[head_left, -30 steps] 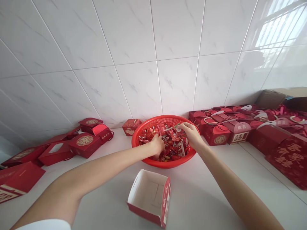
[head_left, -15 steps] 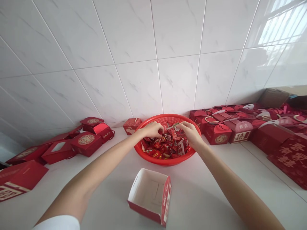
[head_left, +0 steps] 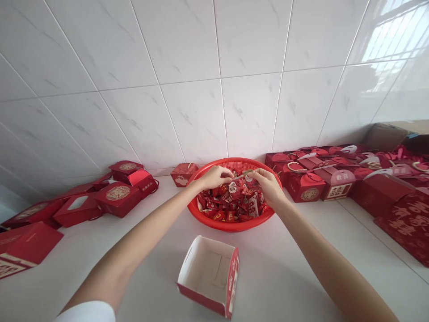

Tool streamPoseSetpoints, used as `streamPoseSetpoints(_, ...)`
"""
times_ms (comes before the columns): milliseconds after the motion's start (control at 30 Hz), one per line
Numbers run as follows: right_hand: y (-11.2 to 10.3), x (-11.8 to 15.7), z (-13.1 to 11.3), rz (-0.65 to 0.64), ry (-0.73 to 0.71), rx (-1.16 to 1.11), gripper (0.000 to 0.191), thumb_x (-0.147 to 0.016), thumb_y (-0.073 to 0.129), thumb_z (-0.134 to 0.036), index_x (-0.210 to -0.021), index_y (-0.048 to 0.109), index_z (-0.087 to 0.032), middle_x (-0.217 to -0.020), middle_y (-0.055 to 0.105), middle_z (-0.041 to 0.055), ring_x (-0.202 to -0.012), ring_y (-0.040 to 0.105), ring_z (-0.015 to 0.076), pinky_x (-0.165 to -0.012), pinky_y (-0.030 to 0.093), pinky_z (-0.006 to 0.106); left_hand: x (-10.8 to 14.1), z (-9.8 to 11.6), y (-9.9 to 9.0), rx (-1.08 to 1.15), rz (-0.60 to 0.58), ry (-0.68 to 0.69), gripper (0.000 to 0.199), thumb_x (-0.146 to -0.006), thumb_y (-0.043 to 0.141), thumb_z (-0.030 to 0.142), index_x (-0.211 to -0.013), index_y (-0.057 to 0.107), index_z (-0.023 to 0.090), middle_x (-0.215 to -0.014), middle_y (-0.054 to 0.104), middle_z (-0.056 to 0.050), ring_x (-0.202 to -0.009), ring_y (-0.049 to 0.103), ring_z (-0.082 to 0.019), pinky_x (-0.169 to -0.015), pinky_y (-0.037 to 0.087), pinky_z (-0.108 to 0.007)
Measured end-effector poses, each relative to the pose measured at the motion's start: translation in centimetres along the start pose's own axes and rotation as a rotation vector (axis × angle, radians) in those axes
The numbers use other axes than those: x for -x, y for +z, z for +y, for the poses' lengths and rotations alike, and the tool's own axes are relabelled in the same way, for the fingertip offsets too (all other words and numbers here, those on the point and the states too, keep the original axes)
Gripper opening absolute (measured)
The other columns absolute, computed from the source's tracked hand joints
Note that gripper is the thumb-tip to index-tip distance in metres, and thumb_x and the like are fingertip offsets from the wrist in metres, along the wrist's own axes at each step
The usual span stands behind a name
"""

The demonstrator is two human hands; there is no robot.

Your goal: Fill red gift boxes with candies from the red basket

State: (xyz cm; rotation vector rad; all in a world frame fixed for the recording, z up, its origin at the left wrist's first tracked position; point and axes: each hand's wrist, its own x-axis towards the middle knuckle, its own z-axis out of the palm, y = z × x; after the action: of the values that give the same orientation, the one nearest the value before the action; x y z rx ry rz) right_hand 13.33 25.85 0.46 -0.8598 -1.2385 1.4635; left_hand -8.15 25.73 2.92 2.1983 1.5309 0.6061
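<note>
A red plastic basket (head_left: 231, 227) full of red-wrapped candies (head_left: 231, 201) stands against the wall. Over its left half, my left hand (head_left: 216, 177) is closed in a pinch, its fingertips close to a pale strip; what they hold is too small to make out. On the other side, my right hand (head_left: 267, 182) pinches a small gold-green wrapped candy (head_left: 248, 172) between thumb and fingers, above the pile. In front of the basket, an open red gift box (head_left: 209, 268) with a white inside sits on the white surface, with nothing in it.
Several closed red gift boxes (head_left: 119, 197) lie along the left side. A small red box (head_left: 183, 174) touches the wall beside the basket. Many handled red boxes (head_left: 306, 185) crowd the right, with a brown carton (head_left: 385, 134) behind them. White tiles (head_left: 251, 112) form the wall.
My left hand has lifted out of the candies and moved slightly right, toward my right hand. The right hand keeps its pinch on the gold-green candy. The open box stays in place.
</note>
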Motion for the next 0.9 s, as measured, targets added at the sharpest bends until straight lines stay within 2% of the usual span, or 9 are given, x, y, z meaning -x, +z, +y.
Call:
streamPoseSetpoints(200,0.1,-0.1,0.1,0.024,0.018,-0.038,0.031,-0.058,0.08,-0.04,-0.064,0.057,-0.022,-0.064,0.057,-0.0031,-0.064,0.051,0.0135,-0.062,0.042,0.028,0.7,0.9,0.0,-0.258,0.057,0.182,0.019,-0.089,0.058,0.021,-0.096,0.076,0.022,-0.112,0.075,-0.004,-0.111,0.065,-0.022,-0.1,0.046,-0.032)
streamPoseSetpoints(300,0.1,0.0,0.0,0.028,0.021,-0.032,0.031,-0.058,0.081,-0.04,-0.064,0.058,-0.021,-0.065,0.058,-0.0028,-0.066,0.052,0.0135,-0.063,0.043,0.028,1.0,1.9,0.4,-0.354,0.044,0.163,0.02,-0.091,0.056,0.023,-0.094,0.076,0.021,-0.106,0.075,-0.005,-0.107,0.065,-0.024,-0.096,0.046,-0.034)
streamPoseSetpoints(400,0.1,0.1,-0.2,0.02,0.025,-0.047,0.032,-0.058,0.083,-0.04,-0.064,0.058,-0.022,-0.065,0.059,-0.0028,-0.065,0.052,0.0135,-0.062,0.043,0.028,1.2,3.2,1.2,-0.388,-0.11,0.059,0.028,-0.092,0.059,0.043,-0.096,0.075,0.021,-0.093,0.074,-0.006,-0.089,0.067,-0.025,-0.077,0.048,-0.032)
streamPoseSetpoints(467,0.0,0.1,-0.2,0.021,0.024,-0.048,0.032,-0.058,0.082,-0.04,-0.064,0.057,-0.022,-0.065,0.059,-0.0026,-0.064,0.052,0.0135,-0.061,0.043,0.028,1.2,4.0,2.1,-0.414,-0.249,0.041,0.035,-0.082,0.07,0.05,-0.099,0.075,0.02,-0.094,0.073,-0.008,-0.087,0.067,-0.027,-0.07,0.046,-0.031)
streamPoseSetpoints(567,0.0,0.1,-0.2,0.023,0.018,-0.038,0.029,-0.06,0.08,-0.04,-0.064,0.057,-0.022,-0.065,0.06,-0.0026,-0.064,0.052,0.0134,-0.061,0.043,0.027,1.1,4.5,3.2,-0.399,-0.418,0.075,0.03,-0.076,0.078,0.035,-0.101,0.075,0.02,-0.094,0.073,-0.007,-0.086,0.067,-0.026,-0.065,0.043,-0.029)
streamPoseSetpoints(667,0.1,0.2,-0.3,0.029,0.025,-0.046,0.026,-0.061,0.079,-0.038,-0.065,0.057,-0.023,-0.066,0.061,-0.0023,-0.065,0.055,0.0146,-0.061,0.045,0.028,1.1,4.2,3.4,-0.291,-0.478,0.056,0.017,-0.077,0.074,0.024,-0.093,0.077,0.02,-0.079,0.073,-0.002,-0.069,0.064,-0.021,-0.059,0.04,-0.028)
streamPoseSetpoints(767,0.2,0.3,-0.4,0.035,0.036,-0.07,0.024,-0.06,0.078,-0.036,-0.065,0.06,-0.022,-0.071,0.067,0.0002,-0.07,0.06,0.0164,-0.064,0.048,0.028,1.4,3.5,2.6,-0.082,-0.348,0.062,0.013,-0.079,0.072,0.023,-0.09,0.078,0.02,-0.082,0.076,-0.002,-0.071,0.066,-0.019,-0.064,0.044,-0.027)
streamPoseSetpoints(900,0.3,0.4,-0.5,0.029,0.047,-0.073,0.023,-0.061,0.079,-0.037,-0.07,0.065,-0.021,-0.075,0.069,0.0016,-0.071,0.062,0.0171,-0.065,0.05,0.03,2.0,2.7,1.4,0.203,-0.027,0.049,0.027,-0.078,0.076,0.041,-0.091,0.078,0.018,-0.087,0.078,-0.004,-0.082,0.069,-0.021,-0.074,0.05,-0.029)
